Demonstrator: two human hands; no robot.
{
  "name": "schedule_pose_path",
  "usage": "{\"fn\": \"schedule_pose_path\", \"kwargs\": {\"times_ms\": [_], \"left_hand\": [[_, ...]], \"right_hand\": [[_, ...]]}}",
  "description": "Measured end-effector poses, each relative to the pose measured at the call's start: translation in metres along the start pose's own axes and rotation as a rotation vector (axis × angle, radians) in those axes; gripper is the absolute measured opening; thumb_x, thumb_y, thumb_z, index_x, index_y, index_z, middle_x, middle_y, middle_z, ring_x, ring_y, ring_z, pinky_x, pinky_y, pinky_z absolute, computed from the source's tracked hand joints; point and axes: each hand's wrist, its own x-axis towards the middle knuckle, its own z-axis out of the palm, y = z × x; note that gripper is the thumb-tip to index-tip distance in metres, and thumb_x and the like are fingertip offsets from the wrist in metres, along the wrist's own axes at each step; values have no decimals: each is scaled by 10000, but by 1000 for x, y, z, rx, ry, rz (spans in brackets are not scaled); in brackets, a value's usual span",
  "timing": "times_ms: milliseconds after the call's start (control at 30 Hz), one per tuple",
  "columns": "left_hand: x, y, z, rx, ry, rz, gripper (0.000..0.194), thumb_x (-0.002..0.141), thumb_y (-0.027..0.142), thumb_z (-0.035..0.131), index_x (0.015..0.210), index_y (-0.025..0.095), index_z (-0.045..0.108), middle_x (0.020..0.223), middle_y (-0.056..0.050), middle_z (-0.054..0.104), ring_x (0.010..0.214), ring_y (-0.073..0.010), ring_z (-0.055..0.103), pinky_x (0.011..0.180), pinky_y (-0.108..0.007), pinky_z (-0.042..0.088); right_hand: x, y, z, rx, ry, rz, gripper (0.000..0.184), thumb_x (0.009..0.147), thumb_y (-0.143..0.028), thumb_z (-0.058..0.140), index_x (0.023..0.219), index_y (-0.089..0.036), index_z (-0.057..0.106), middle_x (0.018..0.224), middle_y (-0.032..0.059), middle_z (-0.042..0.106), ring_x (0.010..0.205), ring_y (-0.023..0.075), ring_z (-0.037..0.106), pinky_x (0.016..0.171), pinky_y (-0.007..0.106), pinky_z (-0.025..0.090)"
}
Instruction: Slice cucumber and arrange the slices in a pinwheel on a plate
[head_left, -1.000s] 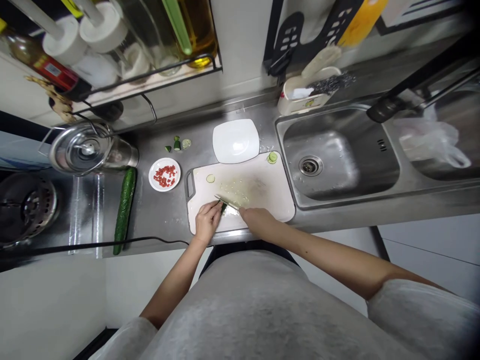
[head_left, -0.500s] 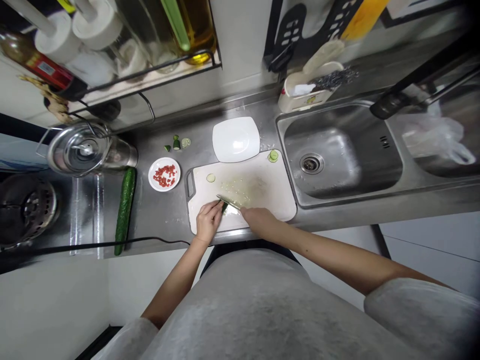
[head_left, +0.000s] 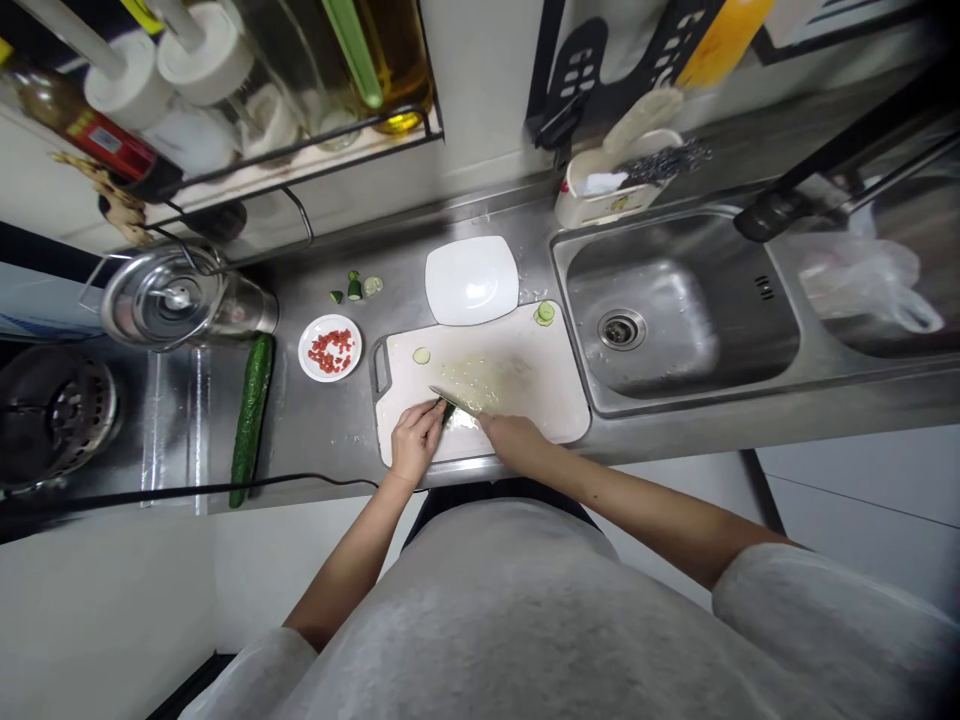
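Note:
My right hand (head_left: 511,441) is closed around the handle of a knife (head_left: 456,401), whose blade points up and left over the white cutting board (head_left: 540,390). Beside the blade, my left hand (head_left: 416,436) pinches a dark green cucumber piece (head_left: 448,413) against the board; most of that piece is hidden by the fingers and blade. One pale cucumber slice (head_left: 421,356) lies near the board's handle, and a few overlapping cucumber slices (head_left: 544,314) rest at its far right corner. Wet bits are scattered mid-board.
A white plate (head_left: 472,280) overlaps the board's far edge. Left of the board are a small dish (head_left: 330,348) of chopped red pieces, cucumber ends (head_left: 354,287), a whole cucumber (head_left: 251,420) and a steel pot (head_left: 169,298). The sink (head_left: 675,310) is at right; a black cable (head_left: 300,478) crosses the front edge.
The knife's tip has shifted slightly up and left above the cucumber piece, with my right hand moving a little left. My left hand keeps its grip nearly in place.

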Motion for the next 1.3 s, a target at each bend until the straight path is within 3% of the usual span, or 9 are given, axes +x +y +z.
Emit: {"fn": "schedule_pose_path", "kwargs": {"times_ms": [233,333,467,533,700,867,967,1100,1300], "left_hand": [[-2,10,-5,30,-39,-134,318,942,316,442,1194,242,620,1141,-62,669,1060,-180,610,958,-335,480],[2,14,-9,-50,31,-271,341,941,351,434,1213,228,600,1153,-69,663,1054,-188,610,936,-340,487],[21,20,-17,-232,145,-439,362,927,396,446,1190,211,613,1189,-91,642,1042,-192,613,852,-318,516],[34,25,-21,-297,105,-444,347,906,407,484,1146,214,643,1175,-86,650,1049,-195,610,846,-313,514],[58,36,-25,-299,-168,-381,298,785,419,655,1014,234,705,1035,-44,701,963,-191,630,866,-307,489],[66,43,-12,-340,-171,-366,181,752,334,680,886,216,714,942,-26,705,844,-148,633,783,-257,479],[75,41,-2,-330,-128,-483,140,772,297,644,865,210,702,801,-3,697,717,-124,618,708,-240,470],[93,23,2,-164,8,-709,149,800,309,602,897,241,691,782,0,695,732,-147,615,706,-265,452],[108,-3,-1,0,20,-775,175,794,261,571,942,281,662,796,8,691,818,-173,619,813,-324,414]], "right_hand": [[-18,15,-3,-144,183,120,394,880,-72,342,1236,-168,482,969,111,644,790,202,639,633,274,405],[-27,25,-6,-237,322,168,412,914,-109,324,1291,-189,469,1045,130,610,779,191,611,630,282,360],[-33,37,-2,-348,509,122,431,936,-142,337,1328,-252,477,1110,117,596,785,176,563,659,295,307],[-35,41,1,-387,599,81,439,932,-141,360,1330,-275,486,1134,102,598,770,166,539,665,298,285],[-38,43,5,-442,773,-3,392,920,-162,420,1283,-251,539,1174,99,593,732,149,489,674,302,263],[-42,44,9,-438,755,34,364,932,-182,402,1250,-244,568,1171,100,599,751,161,501,681,302,265],[-45,46,10,-411,670,86,388,936,-179,365,1268,-237,556,1192,112,585,790,179,524,690,302,282],[-51,52,7,-352,588,170,407,912,-173,376,1279,-224,547,1219,132,564,816,190,545,691,297,305],[-59,60,10,-334,566,238,405,924,-185,370,1284,-232,548,1202,127,569,805,181,556,669,285,305]]}}
